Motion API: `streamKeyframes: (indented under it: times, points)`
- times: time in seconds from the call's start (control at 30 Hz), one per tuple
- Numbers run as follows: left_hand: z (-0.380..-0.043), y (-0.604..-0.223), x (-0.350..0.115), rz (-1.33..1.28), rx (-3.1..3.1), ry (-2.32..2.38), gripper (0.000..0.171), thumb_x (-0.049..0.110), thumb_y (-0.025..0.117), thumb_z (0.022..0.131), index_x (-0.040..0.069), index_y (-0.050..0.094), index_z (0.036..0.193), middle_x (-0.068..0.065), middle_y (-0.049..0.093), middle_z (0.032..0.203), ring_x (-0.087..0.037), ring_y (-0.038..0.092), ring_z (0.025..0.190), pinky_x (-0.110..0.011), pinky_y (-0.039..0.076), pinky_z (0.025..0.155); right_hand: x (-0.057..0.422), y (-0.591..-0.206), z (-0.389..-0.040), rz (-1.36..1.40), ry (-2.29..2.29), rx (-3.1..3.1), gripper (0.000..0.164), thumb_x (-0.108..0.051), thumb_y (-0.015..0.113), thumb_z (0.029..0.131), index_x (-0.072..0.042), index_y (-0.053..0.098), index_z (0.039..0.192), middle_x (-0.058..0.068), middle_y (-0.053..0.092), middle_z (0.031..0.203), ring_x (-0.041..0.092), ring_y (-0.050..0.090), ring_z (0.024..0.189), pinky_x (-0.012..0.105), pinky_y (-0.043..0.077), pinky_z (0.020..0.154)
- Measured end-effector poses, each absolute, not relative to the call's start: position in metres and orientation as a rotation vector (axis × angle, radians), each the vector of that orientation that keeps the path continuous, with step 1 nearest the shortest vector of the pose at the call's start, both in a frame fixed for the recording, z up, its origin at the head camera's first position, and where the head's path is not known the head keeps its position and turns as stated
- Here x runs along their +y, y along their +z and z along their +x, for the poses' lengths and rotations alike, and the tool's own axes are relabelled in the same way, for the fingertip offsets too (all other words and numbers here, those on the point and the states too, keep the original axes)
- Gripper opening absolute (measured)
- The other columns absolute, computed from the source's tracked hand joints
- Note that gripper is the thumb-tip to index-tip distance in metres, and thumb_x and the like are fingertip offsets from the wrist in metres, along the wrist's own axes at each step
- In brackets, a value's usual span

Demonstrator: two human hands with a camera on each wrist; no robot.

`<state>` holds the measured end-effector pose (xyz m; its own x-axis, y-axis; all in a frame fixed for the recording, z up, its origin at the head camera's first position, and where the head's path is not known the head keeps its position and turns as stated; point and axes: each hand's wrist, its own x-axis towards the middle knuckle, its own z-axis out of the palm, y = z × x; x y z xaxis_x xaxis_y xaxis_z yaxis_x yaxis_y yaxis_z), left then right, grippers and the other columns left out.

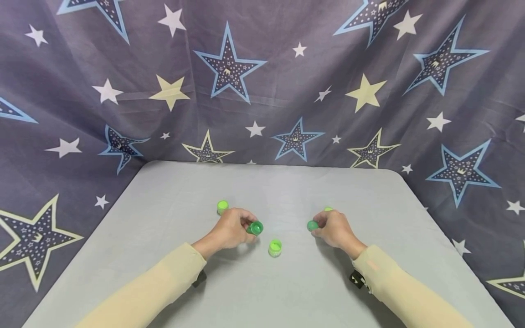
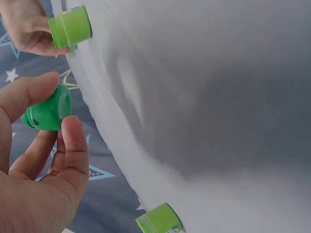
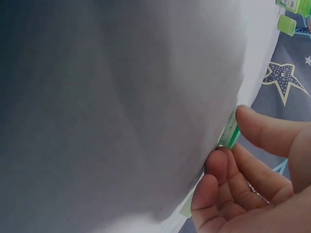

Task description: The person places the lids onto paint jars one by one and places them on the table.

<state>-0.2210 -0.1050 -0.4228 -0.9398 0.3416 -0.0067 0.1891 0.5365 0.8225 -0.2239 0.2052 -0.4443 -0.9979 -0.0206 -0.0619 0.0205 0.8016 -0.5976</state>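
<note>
My left hand [image 1: 233,228] grips a small dark green jar [image 1: 256,228] between thumb and fingers, its round mouth tilted up towards me. In the left wrist view the jar [image 2: 51,110] hangs off the table. At the right, my right hand [image 1: 335,229] pinches a flat, round green lid [image 1: 312,225] at its edge, low over the tabletop. The right wrist view shows that lid [image 3: 230,133] edge-on between thumb and fingers. Between the hands, nearer to me, stands a light green jar [image 1: 275,248].
Another light green jar [image 1: 223,207] stands behind the left hand. A light green object [image 1: 328,208], mostly hidden, lies behind the right hand. The pale grey tabletop [image 1: 270,191] ends at a star-patterned curtain [image 1: 270,82].
</note>
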Motion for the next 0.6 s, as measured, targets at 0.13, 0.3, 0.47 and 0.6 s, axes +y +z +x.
streamKeyframes:
  times: [0.13, 0.3, 0.47, 0.6]
  points:
    - [-0.220, -0.422, -0.106, 0.458, 2.605, 1.368, 0.034, -0.004, 0.091, 0.067, 0.006, 0.076, 0.096, -0.002, 0.067, 0.083, -0.016, 0.061, 0.078, -0.030, 0.055, 0.072, 0.204, -0.443, -0.223, 0.003, -0.945, 2.921, 0.033, -0.012, 0.084, 0.085, -0.002, 0.072, 0.114, 0.006, 0.068, 0.098, 0.022, 0.063, 0.091, 0.039, 0.056, 0.079]
    - [-0.218, -0.420, -0.105, 0.440, 2.596, 1.371, 0.034, -0.004, 0.091, 0.067, 0.007, 0.076, 0.095, -0.002, 0.067, 0.084, -0.017, 0.060, 0.079, -0.032, 0.055, 0.074, 0.203, -0.441, -0.220, -0.011, -0.960, 2.920, 0.035, -0.012, 0.084, 0.084, -0.001, 0.071, 0.115, 0.006, 0.069, 0.097, 0.018, 0.065, 0.082, 0.035, 0.057, 0.074]
    - [-0.216, -0.420, -0.106, 0.427, 2.595, 1.370, 0.034, -0.004, 0.091, 0.067, 0.008, 0.075, 0.095, -0.002, 0.067, 0.085, -0.018, 0.061, 0.080, -0.032, 0.055, 0.075, 0.202, -0.437, -0.216, -0.029, -0.974, 2.938, 0.032, -0.013, 0.084, 0.085, -0.003, 0.073, 0.114, 0.005, 0.069, 0.095, 0.018, 0.064, 0.084, 0.035, 0.056, 0.075]
    - [-0.213, -0.420, -0.107, 0.436, 2.602, 1.364, 0.034, -0.004, 0.091, 0.068, 0.009, 0.076, 0.095, -0.002, 0.067, 0.086, -0.018, 0.061, 0.080, -0.032, 0.055, 0.075, 0.201, -0.434, -0.212, -0.044, -0.991, 2.945, 0.030, -0.015, 0.084, 0.085, -0.005, 0.073, 0.112, 0.003, 0.068, 0.094, 0.018, 0.062, 0.085, 0.035, 0.055, 0.075]
